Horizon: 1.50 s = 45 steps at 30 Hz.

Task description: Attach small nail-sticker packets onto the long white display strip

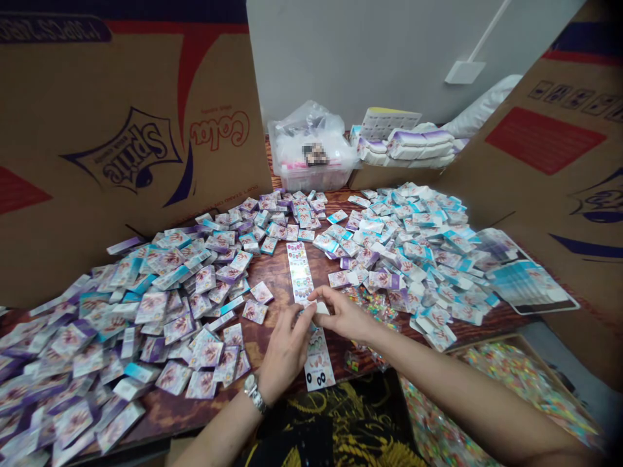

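Both my hands come together at the middle of the table, over a long printed paper strip [299, 269] with colourful round pictures. My left hand [283, 347], with a metal watch on its wrist, has its fingers curled at a small carton [322, 308]. The thumb and fingers of my right hand [346, 316] close on the same carton from the right. Only a white part of the carton shows; my fingers cover the rest. Several small bags of colourful pieces [374, 310] lie beside my right wrist.
Heaps of small cartons spread left [160, 305] and right [413, 240]. Large cardboard boxes [131, 97] stand at both sides. A plastic tub [316, 176] and wrapped packs [418, 144] are at the back. A box of colourful sachets [525, 383] sits low right, below a clear-wrapped stack [530, 279].
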Each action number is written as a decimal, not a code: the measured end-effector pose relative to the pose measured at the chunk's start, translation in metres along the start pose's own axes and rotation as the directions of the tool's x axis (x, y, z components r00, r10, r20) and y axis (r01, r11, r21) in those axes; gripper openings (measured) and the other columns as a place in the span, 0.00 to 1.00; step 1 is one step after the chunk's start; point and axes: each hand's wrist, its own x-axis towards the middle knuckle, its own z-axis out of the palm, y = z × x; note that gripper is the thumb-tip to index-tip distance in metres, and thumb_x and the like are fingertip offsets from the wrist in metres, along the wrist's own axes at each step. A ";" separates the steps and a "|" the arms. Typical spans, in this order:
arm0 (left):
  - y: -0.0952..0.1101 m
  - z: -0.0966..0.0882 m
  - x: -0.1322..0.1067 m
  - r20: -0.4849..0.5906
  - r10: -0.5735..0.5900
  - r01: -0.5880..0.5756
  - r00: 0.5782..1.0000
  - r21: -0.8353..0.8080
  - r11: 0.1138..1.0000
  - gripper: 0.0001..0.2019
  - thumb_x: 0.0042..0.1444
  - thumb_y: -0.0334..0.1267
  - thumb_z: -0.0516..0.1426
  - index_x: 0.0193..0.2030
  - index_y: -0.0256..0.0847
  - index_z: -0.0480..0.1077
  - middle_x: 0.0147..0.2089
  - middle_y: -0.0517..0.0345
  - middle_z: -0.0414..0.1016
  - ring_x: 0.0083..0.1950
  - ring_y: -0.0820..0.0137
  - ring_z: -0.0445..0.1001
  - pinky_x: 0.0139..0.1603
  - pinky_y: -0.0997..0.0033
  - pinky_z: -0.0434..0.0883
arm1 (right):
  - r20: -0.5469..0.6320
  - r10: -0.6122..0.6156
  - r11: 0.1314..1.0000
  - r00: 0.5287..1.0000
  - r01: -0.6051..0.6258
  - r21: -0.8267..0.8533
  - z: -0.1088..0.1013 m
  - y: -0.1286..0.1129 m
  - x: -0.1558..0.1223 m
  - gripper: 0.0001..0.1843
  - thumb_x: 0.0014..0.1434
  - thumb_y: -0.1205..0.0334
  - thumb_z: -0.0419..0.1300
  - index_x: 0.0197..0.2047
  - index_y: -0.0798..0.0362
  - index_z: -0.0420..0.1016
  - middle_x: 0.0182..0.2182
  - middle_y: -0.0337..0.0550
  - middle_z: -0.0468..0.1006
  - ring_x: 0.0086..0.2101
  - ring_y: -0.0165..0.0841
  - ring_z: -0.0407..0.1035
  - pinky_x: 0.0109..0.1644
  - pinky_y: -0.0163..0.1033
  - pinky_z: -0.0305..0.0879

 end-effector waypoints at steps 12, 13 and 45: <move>0.005 -0.010 0.008 -0.143 -0.127 0.111 0.982 -0.113 0.987 0.18 0.56 0.27 0.52 0.53 0.42 0.61 0.52 0.49 0.65 0.55 0.64 0.65 0.54 0.61 0.67 | -0.196 -0.439 0.828 0.877 0.311 -0.466 0.007 -0.024 -0.030 0.08 0.61 0.63 0.53 0.41 0.49 0.73 0.42 0.47 0.67 0.43 0.37 0.65 0.46 0.43 0.64; 0.006 -0.009 0.008 -0.152 -0.115 0.101 0.982 -0.098 0.990 0.19 0.56 0.27 0.52 0.54 0.42 0.62 0.52 0.49 0.65 0.56 0.64 0.65 0.54 0.61 0.67 | -0.227 -0.407 0.860 0.885 0.287 -0.422 0.010 -0.024 -0.028 0.08 0.61 0.63 0.53 0.41 0.49 0.72 0.41 0.47 0.68 0.42 0.37 0.65 0.45 0.43 0.64; 0.001 0.008 0.003 -0.182 -0.062 0.097 0.981 0.186 0.978 0.31 0.58 0.26 0.47 0.67 0.40 0.40 0.54 0.42 0.63 0.57 0.59 0.64 0.54 0.54 0.67 | -0.406 -0.188 0.978 0.894 0.134 -0.159 0.029 -0.022 -0.012 0.07 0.54 0.67 0.57 0.34 0.51 0.76 0.31 0.41 0.75 0.35 0.35 0.69 0.40 0.39 0.66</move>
